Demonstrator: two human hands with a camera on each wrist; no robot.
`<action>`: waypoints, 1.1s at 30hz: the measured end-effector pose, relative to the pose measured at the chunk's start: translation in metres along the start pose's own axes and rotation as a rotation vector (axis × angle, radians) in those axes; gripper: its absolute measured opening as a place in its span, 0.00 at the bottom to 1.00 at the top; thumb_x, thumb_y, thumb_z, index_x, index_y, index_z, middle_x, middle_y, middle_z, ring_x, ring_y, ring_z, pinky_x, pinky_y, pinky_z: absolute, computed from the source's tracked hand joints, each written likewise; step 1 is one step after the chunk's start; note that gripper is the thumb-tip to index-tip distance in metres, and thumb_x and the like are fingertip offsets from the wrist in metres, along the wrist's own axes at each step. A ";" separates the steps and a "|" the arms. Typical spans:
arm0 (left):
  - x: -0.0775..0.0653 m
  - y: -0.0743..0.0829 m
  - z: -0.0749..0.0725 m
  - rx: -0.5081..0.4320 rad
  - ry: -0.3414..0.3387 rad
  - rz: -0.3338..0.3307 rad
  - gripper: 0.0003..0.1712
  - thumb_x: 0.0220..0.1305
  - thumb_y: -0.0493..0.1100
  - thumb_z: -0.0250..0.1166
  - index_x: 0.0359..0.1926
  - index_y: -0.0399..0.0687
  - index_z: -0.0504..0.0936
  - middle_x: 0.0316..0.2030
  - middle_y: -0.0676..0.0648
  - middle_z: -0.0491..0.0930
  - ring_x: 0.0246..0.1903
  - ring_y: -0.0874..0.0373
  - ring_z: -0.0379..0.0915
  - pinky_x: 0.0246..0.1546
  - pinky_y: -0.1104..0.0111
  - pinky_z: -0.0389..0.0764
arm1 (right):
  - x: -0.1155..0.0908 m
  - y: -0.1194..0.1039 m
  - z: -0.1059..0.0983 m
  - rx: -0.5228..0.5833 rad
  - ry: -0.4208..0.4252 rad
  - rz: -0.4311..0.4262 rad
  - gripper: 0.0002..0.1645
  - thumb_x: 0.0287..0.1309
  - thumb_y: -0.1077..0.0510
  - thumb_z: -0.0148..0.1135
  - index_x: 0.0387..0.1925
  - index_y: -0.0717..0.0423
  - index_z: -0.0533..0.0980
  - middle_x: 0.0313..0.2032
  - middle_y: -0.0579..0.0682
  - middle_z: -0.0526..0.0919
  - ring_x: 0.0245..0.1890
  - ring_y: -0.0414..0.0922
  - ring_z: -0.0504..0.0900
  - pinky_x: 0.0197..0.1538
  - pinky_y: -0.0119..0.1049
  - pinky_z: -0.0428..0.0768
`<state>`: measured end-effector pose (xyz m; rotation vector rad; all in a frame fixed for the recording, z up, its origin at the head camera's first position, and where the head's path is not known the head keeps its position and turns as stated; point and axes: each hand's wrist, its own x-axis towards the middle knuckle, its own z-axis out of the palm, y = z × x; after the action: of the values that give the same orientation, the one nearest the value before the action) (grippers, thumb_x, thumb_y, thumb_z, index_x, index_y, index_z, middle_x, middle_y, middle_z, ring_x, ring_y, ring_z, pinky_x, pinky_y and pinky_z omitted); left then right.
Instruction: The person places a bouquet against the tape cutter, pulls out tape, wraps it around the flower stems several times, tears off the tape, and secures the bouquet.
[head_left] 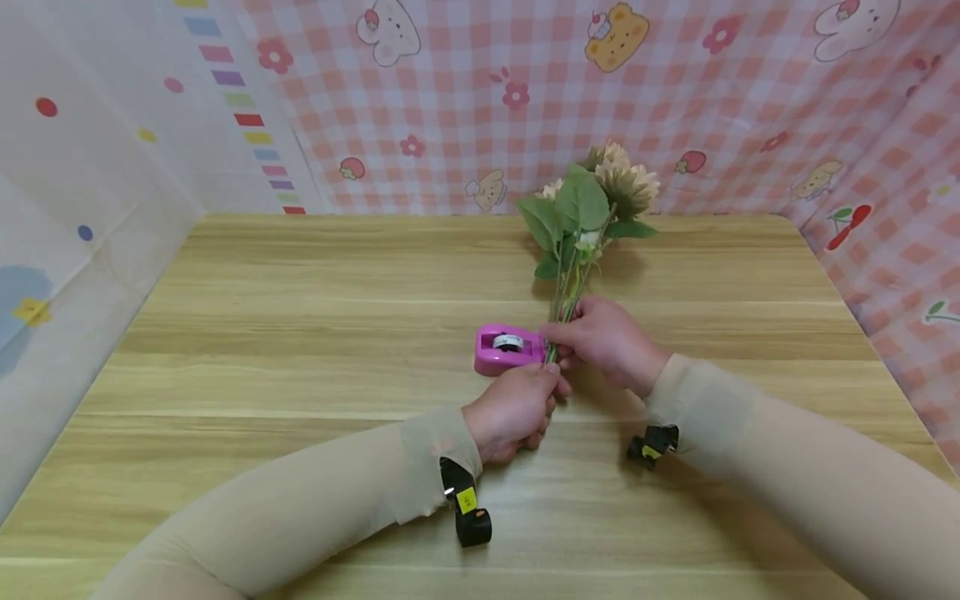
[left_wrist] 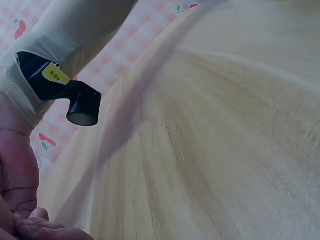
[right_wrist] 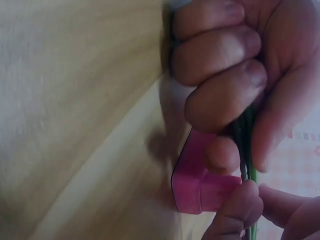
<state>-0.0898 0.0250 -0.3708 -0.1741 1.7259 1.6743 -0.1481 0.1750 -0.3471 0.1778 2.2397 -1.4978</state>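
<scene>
A small bunch of artificial flowers [head_left: 628, 187] with pale blossoms and green leaves slants away toward the back wall. My right hand [head_left: 611, 340] grips its stems [right_wrist: 245, 142] low down, fingers curled round them and thumb along them. Just below, at the stem ends, my left hand [head_left: 513, 408] pinches the stems between thumb and fingertips. Close by on the left stands a pink tape dispenser [head_left: 501, 362] with a white tape roll in it. Its front end sits right beside the stems and is partly covered by the fingers.
The wood-grain table [head_left: 300, 350] carries the dispenser. A pink checked cloth [head_left: 450, 100] with cartoon animals hangs behind and at the right, and a white dotted cloth [head_left: 90, 167] at the left. Each wrist wears a black camera mount [head_left: 474, 527].
</scene>
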 end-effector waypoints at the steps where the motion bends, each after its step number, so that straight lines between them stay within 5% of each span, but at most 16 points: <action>1: 0.000 0.000 0.000 0.014 -0.001 0.002 0.22 0.86 0.50 0.42 0.47 0.42 0.78 0.21 0.53 0.64 0.15 0.61 0.54 0.17 0.70 0.57 | 0.001 -0.001 0.000 -0.004 -0.002 0.007 0.13 0.69 0.59 0.68 0.43 0.62 0.71 0.22 0.45 0.78 0.22 0.37 0.79 0.33 0.30 0.83; 13: 0.000 0.002 -0.010 0.165 -0.097 0.040 0.19 0.85 0.47 0.46 0.47 0.38 0.78 0.21 0.52 0.68 0.17 0.61 0.59 0.17 0.71 0.63 | 0.002 -0.006 -0.006 0.045 -0.067 0.032 0.07 0.68 0.67 0.62 0.41 0.63 0.70 0.21 0.46 0.80 0.22 0.36 0.81 0.32 0.28 0.84; 19: -0.002 0.006 -0.019 0.312 -0.143 0.071 0.19 0.84 0.44 0.46 0.41 0.37 0.77 0.19 0.52 0.68 0.17 0.61 0.62 0.18 0.72 0.69 | 0.004 -0.008 -0.008 0.067 -0.110 0.040 0.05 0.68 0.68 0.59 0.41 0.65 0.71 0.21 0.46 0.82 0.22 0.37 0.82 0.32 0.27 0.84; 26: -0.002 0.007 -0.020 0.550 -0.082 0.207 0.18 0.85 0.45 0.46 0.37 0.41 0.75 0.23 0.52 0.66 0.23 0.59 0.60 0.26 0.68 0.66 | 0.002 -0.009 -0.012 0.104 -0.155 0.022 0.04 0.73 0.67 0.57 0.39 0.65 0.73 0.21 0.46 0.81 0.23 0.37 0.83 0.32 0.27 0.84; 33: -0.001 0.007 -0.019 0.620 -0.048 0.244 0.16 0.84 0.45 0.47 0.34 0.47 0.70 0.26 0.50 0.64 0.27 0.56 0.61 0.32 0.65 0.68 | 0.003 -0.009 -0.012 0.125 -0.143 0.026 0.08 0.75 0.63 0.59 0.40 0.67 0.75 0.18 0.45 0.82 0.20 0.35 0.81 0.29 0.26 0.83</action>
<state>-0.1002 0.0086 -0.3665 0.3736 2.2041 1.2062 -0.1567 0.1819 -0.3372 0.1325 2.0270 -1.5860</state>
